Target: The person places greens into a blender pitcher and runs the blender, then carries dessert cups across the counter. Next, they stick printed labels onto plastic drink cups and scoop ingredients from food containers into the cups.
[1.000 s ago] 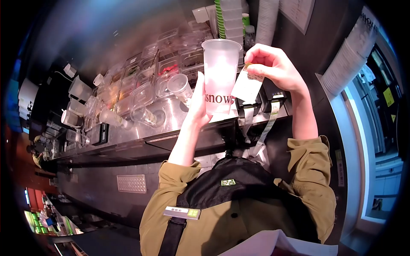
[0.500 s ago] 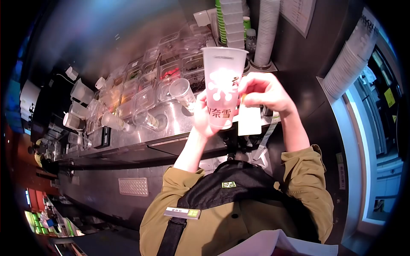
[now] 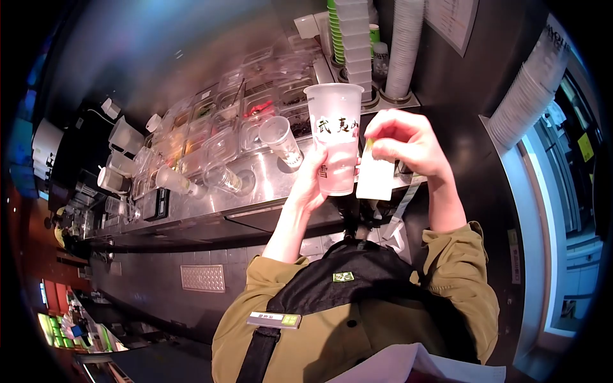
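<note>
Upright in front of me is a frosted plastic cup [image 3: 336, 150] with dark printed characters on its side. My left hand [image 3: 313, 177] is wrapped round the cup's lower left side. To its right, my right hand [image 3: 408, 142] pinches the top of a white label [image 3: 375, 177], which hangs down beside the cup. Finger and thumb meet at the label's upper edge. Behind my left hand a clear cup [image 3: 281, 142] stands on the metal counter [image 3: 265, 175].
Lidded clear tubs [image 3: 220, 143] of ingredients fill the counter's back. More cups [image 3: 172, 180] stand at the left. Tall cup stacks [image 3: 404, 54] rise behind my right hand, with another stack [image 3: 527, 83] at the far right. A black device [image 3: 156, 204] sits near the counter edge.
The cup in my left hand has turned, so different characters face me, and its rim sits slightly lower. My right hand still pinches the label, which has shifted little.
</note>
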`<state>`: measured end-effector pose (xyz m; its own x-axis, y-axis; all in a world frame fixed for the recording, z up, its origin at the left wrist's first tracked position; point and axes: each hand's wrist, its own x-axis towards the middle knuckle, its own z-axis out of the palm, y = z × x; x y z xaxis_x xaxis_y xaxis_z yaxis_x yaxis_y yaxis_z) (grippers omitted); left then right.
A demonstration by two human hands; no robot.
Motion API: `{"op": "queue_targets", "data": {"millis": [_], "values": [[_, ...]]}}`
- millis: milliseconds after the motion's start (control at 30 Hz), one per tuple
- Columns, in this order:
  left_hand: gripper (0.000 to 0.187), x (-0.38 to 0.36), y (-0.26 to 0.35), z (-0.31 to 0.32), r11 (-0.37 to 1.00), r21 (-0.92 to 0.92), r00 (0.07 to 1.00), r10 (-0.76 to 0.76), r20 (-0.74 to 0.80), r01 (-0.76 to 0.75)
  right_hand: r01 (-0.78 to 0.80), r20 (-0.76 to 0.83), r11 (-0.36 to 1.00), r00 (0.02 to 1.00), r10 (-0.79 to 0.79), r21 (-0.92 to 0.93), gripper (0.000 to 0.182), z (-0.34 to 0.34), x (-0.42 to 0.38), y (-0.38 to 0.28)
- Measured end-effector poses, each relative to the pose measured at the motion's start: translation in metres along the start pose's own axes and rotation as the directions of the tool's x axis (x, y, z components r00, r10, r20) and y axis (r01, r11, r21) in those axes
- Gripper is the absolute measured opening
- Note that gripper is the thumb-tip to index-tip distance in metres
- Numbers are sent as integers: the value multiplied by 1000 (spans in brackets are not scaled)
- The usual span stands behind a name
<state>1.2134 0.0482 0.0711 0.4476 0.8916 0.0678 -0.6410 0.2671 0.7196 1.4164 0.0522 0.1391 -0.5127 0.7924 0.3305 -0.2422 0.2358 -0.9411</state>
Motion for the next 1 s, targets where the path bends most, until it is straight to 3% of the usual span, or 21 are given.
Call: {"op": "queue_targets", "data": {"millis": [67, 133, 233, 367, 467, 567, 667, 767, 867, 900, 933, 1000], "values": [[52, -2, -1, 0, 999, -34, 999, 15, -28, -16, 113, -133, 987, 983, -128, -117, 22, 1, 6, 1], [50, -3, -1, 4, 998, -29, 992, 48, -115, -51, 154, -155, 968, 970, -186, -199, 38, 1, 9, -4], [52, -6, 9, 8, 990, -138, 1000, -9, 16, 11, 185, -143, 941, 962, -232, -285, 38, -5, 12, 0], [59, -12, 11, -5, 975, -219, 995, -20, 102, 42, 140, -57, 972, 987, -153, -188, 33, -7, 18, 7], [59, -17, 8, -11, 958, -285, 991, 9, 132, 29, 210, 18, 974, 978, -210, -80, 31, 0, 25, 14], [61, -22, 5, -11, 960, -279, 999, 36, -9, -37, 212, 54, 967, 977, -206, -140, 25, 2, 29, 16], [58, -25, 9, -3, 955, -292, 998, 45, -38, -54, 217, 74, 968, 975, -209, -124, 24, 0, 33, 14], [54, -21, 8, -12, 901, -432, 981, 55, 185, 30, 222, 83, 971, 973, -215, -83, 24, 1, 35, 14], [49, -19, -2, -15, 957, -254, 983, 166, 77, -141, 245, 75, 963, 969, -237, -112, 23, 1, 34, 16], [47, -18, -2, -10, 974, -194, 993, 110, -40, -116, 242, 65, 962, 970, -235, -126, 23, 1, 33, 17], [52, -16, -5, -8, 972, 96, 965, 228, -133, -216, 239, 56, 961, 971, -233, -139, 23, 1, 32, 17], [64, -13, -5, -6, 877, 410, 941, 320, -110, -251, 272, 58, 937, 962, -265, -220, 24, 5, 32, 13]]}}
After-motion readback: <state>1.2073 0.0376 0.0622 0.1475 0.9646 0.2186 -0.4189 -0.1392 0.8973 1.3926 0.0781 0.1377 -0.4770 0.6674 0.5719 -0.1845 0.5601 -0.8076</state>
